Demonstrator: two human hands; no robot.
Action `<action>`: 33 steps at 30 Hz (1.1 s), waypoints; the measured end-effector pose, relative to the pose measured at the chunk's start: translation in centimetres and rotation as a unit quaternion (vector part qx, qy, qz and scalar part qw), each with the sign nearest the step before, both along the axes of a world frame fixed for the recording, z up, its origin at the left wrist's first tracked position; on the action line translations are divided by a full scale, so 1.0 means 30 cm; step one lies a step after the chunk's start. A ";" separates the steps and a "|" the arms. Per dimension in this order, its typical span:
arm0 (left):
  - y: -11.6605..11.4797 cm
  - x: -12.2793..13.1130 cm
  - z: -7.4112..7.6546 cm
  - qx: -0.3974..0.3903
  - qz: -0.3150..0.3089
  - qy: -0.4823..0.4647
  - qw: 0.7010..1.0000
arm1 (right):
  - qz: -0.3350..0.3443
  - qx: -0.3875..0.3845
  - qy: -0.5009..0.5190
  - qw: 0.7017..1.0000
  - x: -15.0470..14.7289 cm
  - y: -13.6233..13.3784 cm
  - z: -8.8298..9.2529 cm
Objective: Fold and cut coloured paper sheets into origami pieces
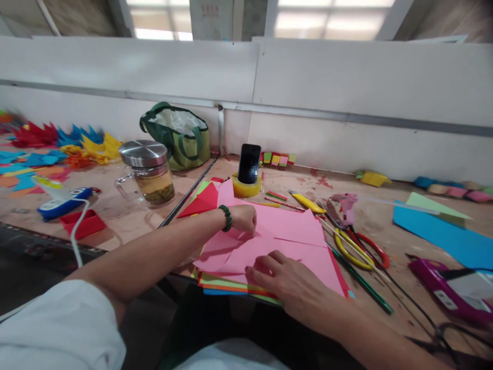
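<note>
presently, pink paper [292,222] is touched by a fisted left hand [243,219] and loosely spread right hand [284,280]; it could be skewed if sheets [231,283] beneath are shifted.

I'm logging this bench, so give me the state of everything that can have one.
Left hand: curled shut
Right hand: fingers bent, spread
Pink paper: loosely overlapping pieces
Glass mug: lidded, liquid inside
Phone: upright, screen mostly dark
Green bag: open-topped
Scissors: handles apart
Yellow cutter: blade state unclear
</note>
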State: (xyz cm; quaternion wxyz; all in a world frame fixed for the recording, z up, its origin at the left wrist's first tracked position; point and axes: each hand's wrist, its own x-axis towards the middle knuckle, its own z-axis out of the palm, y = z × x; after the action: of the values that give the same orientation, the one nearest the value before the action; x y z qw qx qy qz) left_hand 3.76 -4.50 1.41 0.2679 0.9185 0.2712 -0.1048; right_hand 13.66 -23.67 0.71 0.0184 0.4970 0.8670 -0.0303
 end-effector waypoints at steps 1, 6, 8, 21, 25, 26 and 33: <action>0.000 0.001 0.002 0.001 -0.002 0.005 1.000 | -0.006 -0.005 -0.006 1.000 -0.005 -0.002 0.006; 0.000 0.009 0.013 0.009 -0.022 0.048 0.999 | 0.002 0.002 -0.038 0.999 -0.032 0.001 0.031; -0.001 0.012 0.017 0.009 -0.036 0.073 0.997 | 0.009 0.007 -0.062 0.998 -0.048 0.015 0.037; -0.020 0.027 0.045 0.012 -0.057 0.133 0.989 | 0.084 0.042 -0.076 0.993 -0.092 0.050 0.018; -0.022 0.031 0.054 0.014 -0.053 0.131 0.990 | 0.082 0.044 -0.099 0.991 -0.133 0.054 0.013; -0.024 0.032 0.055 0.015 -0.051 0.130 0.990 | 0.083 0.047 -0.105 0.990 -0.146 0.057 0.007; -0.029 0.028 0.055 0.014 -0.047 0.117 0.992 | 0.046 0.082 -0.124 0.988 -0.200 0.064 -0.040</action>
State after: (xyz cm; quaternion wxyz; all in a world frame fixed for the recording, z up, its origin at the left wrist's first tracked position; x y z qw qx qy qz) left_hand 4.62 -5.38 3.07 0.2160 0.9153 0.2588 -0.2206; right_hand 7.67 -21.76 -0.50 0.0865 0.4559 0.8797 0.1039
